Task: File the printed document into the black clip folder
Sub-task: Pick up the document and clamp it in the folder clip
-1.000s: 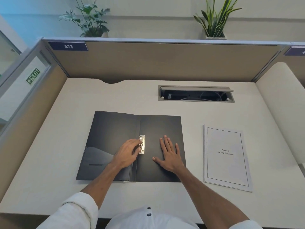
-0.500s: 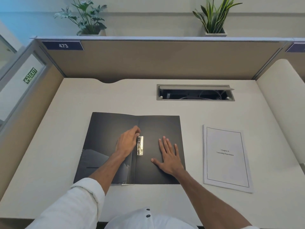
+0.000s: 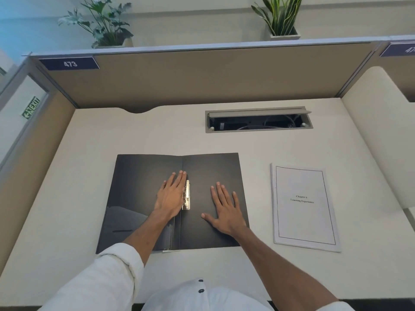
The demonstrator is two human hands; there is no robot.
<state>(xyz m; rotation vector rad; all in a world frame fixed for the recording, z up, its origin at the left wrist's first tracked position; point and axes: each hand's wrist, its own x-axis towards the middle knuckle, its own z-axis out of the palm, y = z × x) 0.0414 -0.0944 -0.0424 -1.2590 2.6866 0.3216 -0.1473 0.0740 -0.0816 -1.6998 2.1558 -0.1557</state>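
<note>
The black clip folder [image 3: 139, 180] lies open and flat on the desk in front of me. Its metal clip [image 3: 186, 196] runs along the spine. My left hand [image 3: 171, 195] rests flat on the left inner cover, fingers stretched out, its edge right beside the clip. My right hand [image 3: 224, 209] lies flat with spread fingers on the right inner cover. Neither hand holds anything. The printed document [image 3: 303, 205], a white stapled stack with a framed title page, lies on the desk to the right of the folder, apart from it.
The desk [image 3: 89, 135] is walled by beige partitions at the back and sides. An open cable tray [image 3: 258, 120] is sunk into the desk behind the folder. Two potted plants [image 3: 105, 23] stand on the ledge above the back partition.
My left hand left the clip, slid up along the spine and flattened on the left cover. My right hand stayed flat on the right cover. The document did not move.
</note>
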